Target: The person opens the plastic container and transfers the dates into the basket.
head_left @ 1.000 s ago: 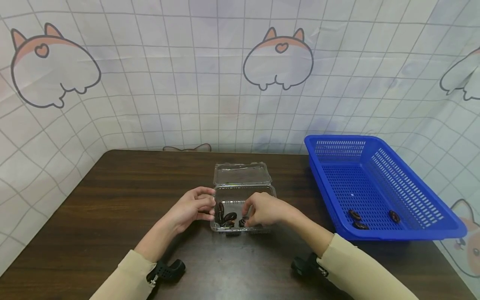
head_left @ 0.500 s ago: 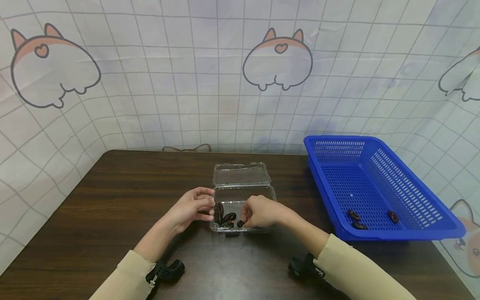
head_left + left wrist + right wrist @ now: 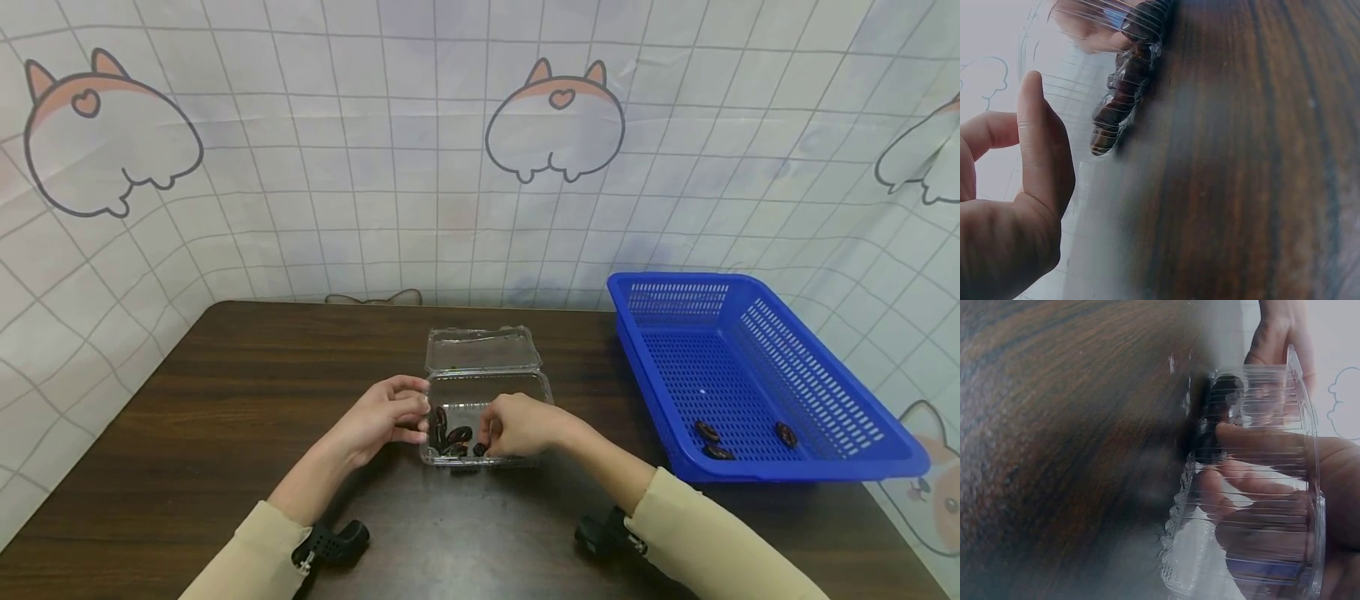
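Observation:
A clear plastic clamshell box [image 3: 495, 387] stands on the table with its lid folded back. Several dark brown, glossy oval pieces that look like dates [image 3: 459, 434] lie at its left front; the left wrist view shows these dates [image 3: 1119, 97] through the wall. My left hand [image 3: 382, 419] rests its fingertips against the left side of the box, thumb and fingers loosely spread. Inside the box, my right hand [image 3: 522, 425] pinches a dark date [image 3: 480, 449] near the front wall. Through the plastic in the right wrist view, the right fingertips [image 3: 1225, 434] meet dark dates [image 3: 1213, 437].
A blue slotted plastic basket [image 3: 832, 358] stands at the right, with several more dates [image 3: 785, 433] on its floor. The dark wood table [image 3: 225, 400] runs back to a grid-patterned cloth [image 3: 360, 167] with cartoon animals. Black cameras [image 3: 341, 543] are strapped to both wrists.
My right hand has shifted slightly left and down inside the box, with the pinched date nearer the others. The left hand has stayed in place.

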`<state>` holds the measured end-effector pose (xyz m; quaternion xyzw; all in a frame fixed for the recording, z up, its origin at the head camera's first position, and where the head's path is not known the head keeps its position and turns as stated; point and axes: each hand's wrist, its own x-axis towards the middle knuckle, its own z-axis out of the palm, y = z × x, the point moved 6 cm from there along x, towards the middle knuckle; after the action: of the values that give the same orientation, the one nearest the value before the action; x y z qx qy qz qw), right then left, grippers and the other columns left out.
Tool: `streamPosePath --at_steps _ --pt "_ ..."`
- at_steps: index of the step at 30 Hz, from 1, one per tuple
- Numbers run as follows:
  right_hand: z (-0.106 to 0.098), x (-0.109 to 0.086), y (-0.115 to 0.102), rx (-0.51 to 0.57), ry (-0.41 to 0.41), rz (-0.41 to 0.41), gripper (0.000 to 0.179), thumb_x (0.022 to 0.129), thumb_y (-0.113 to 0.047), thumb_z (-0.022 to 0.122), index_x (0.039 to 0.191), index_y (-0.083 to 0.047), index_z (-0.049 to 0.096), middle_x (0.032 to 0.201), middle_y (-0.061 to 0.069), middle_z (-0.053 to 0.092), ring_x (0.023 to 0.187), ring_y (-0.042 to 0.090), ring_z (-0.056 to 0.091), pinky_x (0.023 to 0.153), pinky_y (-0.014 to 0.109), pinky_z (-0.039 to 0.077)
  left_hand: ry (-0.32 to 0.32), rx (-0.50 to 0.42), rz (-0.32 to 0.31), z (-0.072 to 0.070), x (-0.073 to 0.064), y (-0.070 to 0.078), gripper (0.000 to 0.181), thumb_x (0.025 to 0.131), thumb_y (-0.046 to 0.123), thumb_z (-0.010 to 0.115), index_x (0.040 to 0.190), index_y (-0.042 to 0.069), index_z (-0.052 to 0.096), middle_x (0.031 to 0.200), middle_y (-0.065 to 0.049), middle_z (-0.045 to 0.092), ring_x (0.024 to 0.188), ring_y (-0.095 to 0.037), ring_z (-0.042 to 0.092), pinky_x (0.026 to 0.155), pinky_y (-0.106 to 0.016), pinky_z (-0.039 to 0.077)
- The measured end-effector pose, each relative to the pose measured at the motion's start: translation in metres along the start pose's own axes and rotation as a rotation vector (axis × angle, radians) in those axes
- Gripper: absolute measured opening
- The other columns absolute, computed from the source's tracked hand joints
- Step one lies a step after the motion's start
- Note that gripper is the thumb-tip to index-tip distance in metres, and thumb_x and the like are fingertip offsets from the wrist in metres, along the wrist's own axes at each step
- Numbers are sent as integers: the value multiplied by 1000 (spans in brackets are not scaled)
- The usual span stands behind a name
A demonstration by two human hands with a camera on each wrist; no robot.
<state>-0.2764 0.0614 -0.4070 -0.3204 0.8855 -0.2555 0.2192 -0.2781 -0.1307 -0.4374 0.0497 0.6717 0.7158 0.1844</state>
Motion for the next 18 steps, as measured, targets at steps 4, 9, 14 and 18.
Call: streamPosePath --at_steps 4,9,14,18 --pt "-1 1 -1 -5 8 -16 16 83 1 79 88 -10 68 78 -5 67 71 9 62 63 26 50 12 2 -9 0 1 -1 45 97 0 59 138 -7 41 92 -8 58 73 -17 60 68 -30 62" --pt "-2 2 -2 16 23 -26 16 82 0 79 87 -10 67 77 -4 69 69 9 62 61 26 48 18 7 -12 0 0 -1 44 97 0 58 138 -6 42 93 -8 58 73 -17 60 68 -31 62" --pt "-5 1 -3 52 72 -15 16 83 -4 80 90 -9 66 74 -5 67 66 10 60 60 25 47 23 14 -14 -1 0 0 44 97 0 58 137 -6 42 93 -8 58 74 -17 60 68 -31 62" --pt "-10 -2 -3 73 133 -11 16 84 -7 79 94 -9 67 75 -4 66 66 12 60 60 27 48 26 17 -14 -1 0 0 44 96 1 59 137 -6 43 92 -8 58 74 -17 60 69 -31 62"
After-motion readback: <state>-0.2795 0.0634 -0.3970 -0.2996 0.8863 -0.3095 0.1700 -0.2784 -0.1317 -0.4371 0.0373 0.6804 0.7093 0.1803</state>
